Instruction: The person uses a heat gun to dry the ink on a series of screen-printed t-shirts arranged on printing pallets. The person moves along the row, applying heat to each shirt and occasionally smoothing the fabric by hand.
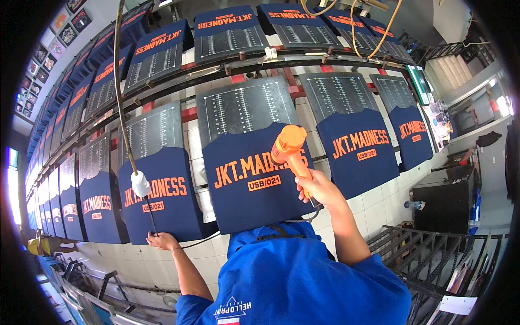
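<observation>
My right hand (320, 190) is wrapped round the handle of an orange heat gun (292, 140), held above a navy shirt (238, 203) with orange lettering. The gun's body hides part of that print. On the left, my left hand (162, 241) pinches a thin black power cord (152, 219) by the lower edge of another navy shirt (170, 208). The cord hangs from a white socket (140, 184) on a cable and runs on from my hand toward my waist. Both shirts lie flat on dark printing boards (244, 103) with ruled white scales.
More boards with printed navy shirts (357, 143) line both sides of a long dark rail (216, 73). A hanging cable (117, 81) drops from above at left. Black metal racks (411, 260) and a dark cabinet (441, 203) stand at right. Yellow hoses (355, 32) hang at the far side.
</observation>
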The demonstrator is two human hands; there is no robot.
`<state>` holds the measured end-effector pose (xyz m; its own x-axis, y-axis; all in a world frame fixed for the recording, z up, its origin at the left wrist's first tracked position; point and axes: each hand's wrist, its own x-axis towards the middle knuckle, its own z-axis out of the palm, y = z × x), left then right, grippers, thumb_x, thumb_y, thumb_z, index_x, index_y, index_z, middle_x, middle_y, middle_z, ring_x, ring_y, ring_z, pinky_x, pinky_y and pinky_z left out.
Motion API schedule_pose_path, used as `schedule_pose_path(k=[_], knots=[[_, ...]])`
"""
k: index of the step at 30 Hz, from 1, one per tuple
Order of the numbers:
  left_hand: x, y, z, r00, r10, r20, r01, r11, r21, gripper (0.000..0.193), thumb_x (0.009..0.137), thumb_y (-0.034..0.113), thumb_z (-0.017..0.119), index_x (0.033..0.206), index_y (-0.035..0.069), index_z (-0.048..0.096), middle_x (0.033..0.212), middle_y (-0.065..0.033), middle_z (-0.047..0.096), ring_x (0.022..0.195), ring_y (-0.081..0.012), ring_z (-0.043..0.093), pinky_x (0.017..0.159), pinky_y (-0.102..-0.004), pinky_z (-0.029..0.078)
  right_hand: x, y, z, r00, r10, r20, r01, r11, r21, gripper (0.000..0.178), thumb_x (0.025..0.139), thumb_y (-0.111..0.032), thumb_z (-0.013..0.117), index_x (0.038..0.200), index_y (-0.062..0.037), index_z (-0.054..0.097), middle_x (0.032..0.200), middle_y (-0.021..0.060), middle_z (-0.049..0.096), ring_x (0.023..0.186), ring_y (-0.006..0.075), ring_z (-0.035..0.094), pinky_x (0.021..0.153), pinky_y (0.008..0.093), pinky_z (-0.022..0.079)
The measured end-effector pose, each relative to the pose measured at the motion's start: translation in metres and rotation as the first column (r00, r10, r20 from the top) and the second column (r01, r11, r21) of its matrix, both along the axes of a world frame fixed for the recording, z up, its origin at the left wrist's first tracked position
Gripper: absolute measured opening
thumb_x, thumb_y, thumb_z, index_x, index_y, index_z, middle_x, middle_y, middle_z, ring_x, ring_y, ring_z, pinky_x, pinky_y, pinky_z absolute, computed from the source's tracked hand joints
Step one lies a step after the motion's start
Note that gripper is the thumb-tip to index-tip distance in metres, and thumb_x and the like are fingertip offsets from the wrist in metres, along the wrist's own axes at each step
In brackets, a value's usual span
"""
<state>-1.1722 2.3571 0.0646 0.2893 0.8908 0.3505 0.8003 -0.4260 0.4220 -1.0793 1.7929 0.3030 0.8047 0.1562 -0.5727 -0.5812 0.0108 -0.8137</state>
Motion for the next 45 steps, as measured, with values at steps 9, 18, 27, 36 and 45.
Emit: schedule_pose_path(k=[9, 18, 27, 36, 45], knots=[[-0.014, 0.047, -0.021, 0.994, -0.095, -0.054, 0.098, 0.994, 0.055, 0.033, 0.093, 0.010, 0.052, 0.123, -0.003, 0.050, 0.132, -0.0241, 0.046, 0.124, -0.0375, 0.043, 0.104, -0.0471, 0.037, 0.034, 0.006, -0.004, 0.997, -0.010, 0.079, 0.008, 1.000, 0.023, 0.023, 0.093, -0.021, 0.059, 0.102, -0.0008, 0.051, 0.076, 0.0034, 0.055, 0.059, 0.0124, 0.060, 0.048, 0.0259, 0.048], [0.021, 0.073, 0.004, 0.909, 0.416, -0.010, -0.408, 0.886, -0.220, 0.050, 0.090, 0.030, 0.057, 0.129, 0.000, 0.047, 0.129, -0.0257, 0.050, 0.118, -0.0415, 0.050, 0.097, -0.0501, 0.045, 0.010, 0.018, 0.004, 1.000, -0.008, 0.022, 0.008, 1.000, -0.017, 0.023, 0.093, -0.023, 0.060, 0.099, -0.0015, 0.052, 0.077, 0.0042, 0.055, 0.058, 0.0129, 0.060, 0.049, 0.0260, 0.048], [0.044, 0.032, 0.040, 0.862, 0.489, -0.134, -0.504, 0.798, -0.330, 0.053, 0.093, 0.040, 0.045, 0.140, 0.016, 0.039, 0.140, -0.0274, 0.035, 0.120, -0.0444, 0.049, 0.092, -0.0603, 0.045, -0.034, 0.049, 0.015, 0.994, -0.107, -0.017, 0.105, 0.991, -0.084, 0.023, 0.092, -0.024, 0.060, 0.098, -0.0034, 0.053, 0.073, 0.0027, 0.055, 0.057, 0.0120, 0.060, 0.048, 0.0254, 0.048], [0.049, 0.021, 0.059, 0.869, 0.447, -0.210, -0.494, 0.801, -0.339, 0.054, 0.095, 0.039, 0.042, 0.143, 0.015, 0.033, 0.142, -0.0292, 0.031, 0.122, -0.0447, 0.047, 0.093, -0.0585, 0.046, -0.024, 0.060, 0.017, 0.998, -0.063, -0.018, 0.063, 0.997, -0.036, 0.019, 0.092, -0.022, 0.060, 0.094, -0.0044, 0.054, 0.072, 0.0021, 0.055, 0.055, 0.0114, 0.059, 0.047, 0.0244, 0.047], [0.050, 0.022, 0.055, 0.879, 0.422, -0.223, -0.475, 0.816, -0.331, 0.056, 0.095, 0.040, 0.044, 0.143, 0.012, 0.032, 0.141, -0.0309, 0.031, 0.121, -0.0467, 0.047, 0.096, -0.0555, 0.045, -0.008, 0.061, -0.001, 0.998, -0.044, 0.053, 0.049, 0.995, -0.088, 0.016, 0.092, -0.019, 0.059, 0.096, -0.0047, 0.053, 0.073, 0.0022, 0.054, 0.056, 0.0120, 0.059, 0.048, 0.0258, 0.048]])
